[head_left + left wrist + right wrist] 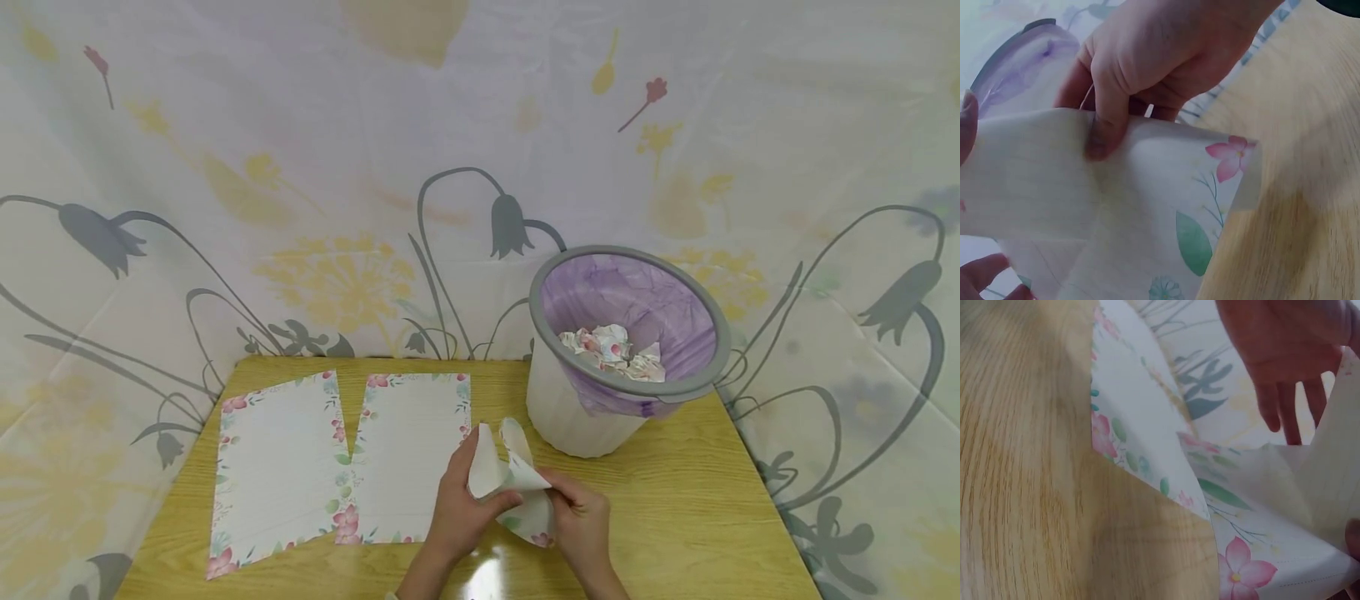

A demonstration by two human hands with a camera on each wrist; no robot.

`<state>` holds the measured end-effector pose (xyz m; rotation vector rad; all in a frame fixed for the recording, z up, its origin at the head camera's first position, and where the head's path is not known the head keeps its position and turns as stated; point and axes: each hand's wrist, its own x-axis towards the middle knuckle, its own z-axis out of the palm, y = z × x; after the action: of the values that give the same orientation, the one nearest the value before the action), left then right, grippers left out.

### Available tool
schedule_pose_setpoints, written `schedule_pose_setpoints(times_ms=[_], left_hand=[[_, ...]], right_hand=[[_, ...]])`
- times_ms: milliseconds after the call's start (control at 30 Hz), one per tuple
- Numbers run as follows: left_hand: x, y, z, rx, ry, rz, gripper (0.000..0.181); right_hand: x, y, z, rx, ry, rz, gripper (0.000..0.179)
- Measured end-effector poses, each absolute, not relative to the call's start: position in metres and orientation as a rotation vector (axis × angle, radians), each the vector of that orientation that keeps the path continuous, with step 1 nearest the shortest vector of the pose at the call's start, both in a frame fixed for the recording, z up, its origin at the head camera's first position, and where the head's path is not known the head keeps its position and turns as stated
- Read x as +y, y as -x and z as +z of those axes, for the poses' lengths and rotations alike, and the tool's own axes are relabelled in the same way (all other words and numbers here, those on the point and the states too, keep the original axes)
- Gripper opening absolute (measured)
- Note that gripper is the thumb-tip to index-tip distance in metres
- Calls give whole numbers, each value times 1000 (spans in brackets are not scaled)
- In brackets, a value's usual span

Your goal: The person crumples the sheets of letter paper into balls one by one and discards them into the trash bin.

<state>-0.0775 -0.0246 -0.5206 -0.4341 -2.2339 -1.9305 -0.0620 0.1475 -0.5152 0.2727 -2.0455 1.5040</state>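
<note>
Both hands hold one folded, bent sheet of floral-bordered paper (534, 512) above the front of the table. My left hand (459, 512) has the sheet's left part between thumb and fingers. On the other side, my right hand (583, 521) pinches the edge; the left wrist view shows this right hand (1160, 56) with its thumb pressed on the paper (1141, 194). In the right wrist view the left hand (1297, 350) reaches behind the raised paper (1254, 500), which partly hides its fingers.
Two flat sheets with the same floral border, a left one (277, 475) and a middle one (408, 458), lie on the wooden table (675, 517). A white bin (577, 417) with a purple liner (600, 287) stands at back right, holding crumpled paper (611, 346). A floral cloth (480, 108) hangs behind.
</note>
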Motion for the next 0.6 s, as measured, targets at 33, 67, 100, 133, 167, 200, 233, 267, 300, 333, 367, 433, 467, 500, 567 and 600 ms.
schedule_pose_setpoints(times_ms=[33,67,100,133,167,200,233,267,300,333,367,433,467,500,567,600], left_hand=[[-25,78,-520,-2236,459,-1892,97],[-25,78,-519,-2237,483,-1855,97],[-25,78,-519,-2235,502,-1828,96],[-25,79,-518,-2237,517,-1794,95],[-25,79,-518,-2242,530,-1770,95],[-26,80,-517,-2248,544,-1742,94],[-26,81,-516,-2254,555,-1726,93],[-27,81,-516,-2258,570,-1717,92],[-27,81,-515,-2263,587,-1709,90],[-28,82,-515,-2266,613,-1690,89],[-28,82,-514,-2267,635,-1684,87],[-29,82,-513,-2257,678,-1676,81],[-29,83,-512,-2252,701,-1667,77],[-29,83,-512,-2244,721,-1654,75],[-29,83,-511,-2224,751,-1628,69],[-29,83,-511,-2210,767,-1604,66]], right_hand=[[148,63,-517,-2040,-313,1490,30],[149,64,-520,-2035,-351,1485,32],[151,65,-524,-2027,-384,1479,34],[152,67,-528,-2022,-410,1471,37],[154,68,-532,-2017,-433,1467,40],[155,70,-537,-2010,-455,1463,42],[157,71,-540,-2012,-471,1456,44],[158,72,-543,-2018,-484,1444,46],[159,73,-545,-2023,-499,1428,47],[160,74,-546,-2030,-512,1406,48],[161,75,-547,-2035,-528,1381,48],[163,75,-547,-2048,-553,1335,46],[163,76,-547,-2054,-566,1318,44],[164,76,-546,-2054,-580,1304,42],[165,76,-546,-2055,-609,1292,38],[165,76,-546,-2055,-621,1288,37]])
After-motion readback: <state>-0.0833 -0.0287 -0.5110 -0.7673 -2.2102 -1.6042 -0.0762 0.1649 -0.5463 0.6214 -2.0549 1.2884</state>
